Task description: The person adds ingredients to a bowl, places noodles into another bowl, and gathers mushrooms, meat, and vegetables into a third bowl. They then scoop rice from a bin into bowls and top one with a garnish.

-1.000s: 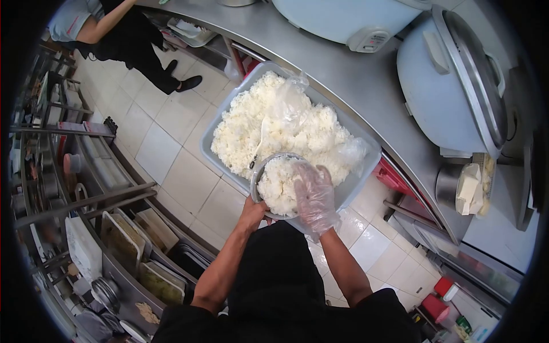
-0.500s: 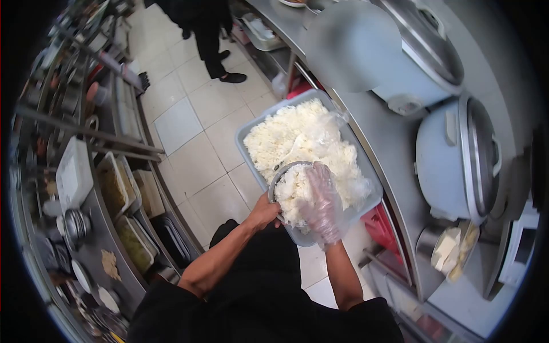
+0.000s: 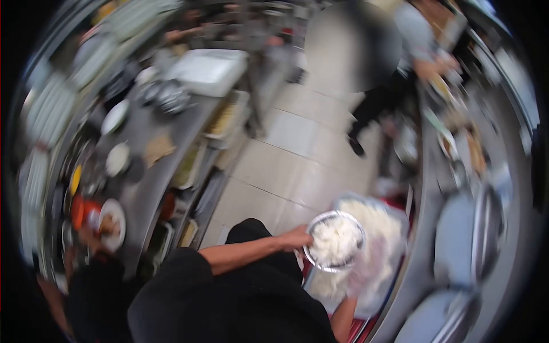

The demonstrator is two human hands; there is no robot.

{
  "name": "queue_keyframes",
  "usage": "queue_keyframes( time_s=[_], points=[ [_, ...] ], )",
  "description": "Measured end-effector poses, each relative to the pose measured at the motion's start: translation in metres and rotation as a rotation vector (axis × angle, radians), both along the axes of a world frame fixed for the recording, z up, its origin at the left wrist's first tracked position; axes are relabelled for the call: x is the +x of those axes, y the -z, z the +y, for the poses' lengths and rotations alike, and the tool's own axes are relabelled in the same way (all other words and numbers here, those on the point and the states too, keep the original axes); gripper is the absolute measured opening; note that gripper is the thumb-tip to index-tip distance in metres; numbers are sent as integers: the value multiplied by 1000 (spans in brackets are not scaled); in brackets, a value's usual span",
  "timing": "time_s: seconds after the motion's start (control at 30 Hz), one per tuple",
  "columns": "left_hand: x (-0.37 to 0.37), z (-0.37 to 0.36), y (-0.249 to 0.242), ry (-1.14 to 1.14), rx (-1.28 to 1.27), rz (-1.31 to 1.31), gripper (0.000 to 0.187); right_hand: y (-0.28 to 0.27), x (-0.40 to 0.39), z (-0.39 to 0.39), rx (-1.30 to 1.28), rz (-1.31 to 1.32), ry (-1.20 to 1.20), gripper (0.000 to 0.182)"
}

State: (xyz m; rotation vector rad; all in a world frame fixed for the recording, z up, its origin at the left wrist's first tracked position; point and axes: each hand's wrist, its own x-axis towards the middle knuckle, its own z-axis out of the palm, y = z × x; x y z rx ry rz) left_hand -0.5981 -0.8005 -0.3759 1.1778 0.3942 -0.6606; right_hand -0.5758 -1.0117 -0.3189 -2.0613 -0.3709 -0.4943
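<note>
My left hand (image 3: 295, 238) grips the rim of a round metal bowl (image 3: 315, 261), which is filled with white rice (image 3: 336, 240). Below and beside the bowl is a grey-blue plastic tub (image 3: 404, 224) holding more loose white rice (image 3: 377, 220). My right hand (image 3: 366, 268), in a clear plastic glove, is over the tub at the bowl's right side. Motion blur smears its fingers, so whether they hold anything does not show.
Rice cookers (image 3: 454, 240) stand on the steel counter (image 3: 420, 303) at right. On the left, a steel worktable (image 3: 191, 128) carries a white container (image 3: 211, 70), metal bowls and plates. Another person (image 3: 372, 108) stands by the right counter; someone else's arm reaches towards a plate (image 3: 112, 224) at lower left.
The view has swung left, bringing in more of the left worktable. My left hand has lifted the bowl of rice off the tub's rice, and my right hand has moved out of the bowl.
</note>
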Motion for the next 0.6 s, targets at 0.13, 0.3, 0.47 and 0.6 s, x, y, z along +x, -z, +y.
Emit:
queue_keyframes(
  time_s=[0.13, 0.3, 0.47, 0.6],
  points=[
    [-25, 54, -6, -268, -72, -90, 34, 109, -3, -107, -757, 242, 462, 32],
    [-63, 146, -35, -700, -41, -129, 33, 123, 17, -100, -709, 453, 279, 35],
    [-121, 253, -78, -1319, 70, -257, 34, 116, 75, -45, 171, 872, -89, 39],
    [-202, 348, -79, -1737, 106, -244, 35, 131, 118, -8, 487, 1193, -294, 42]
  ],
)
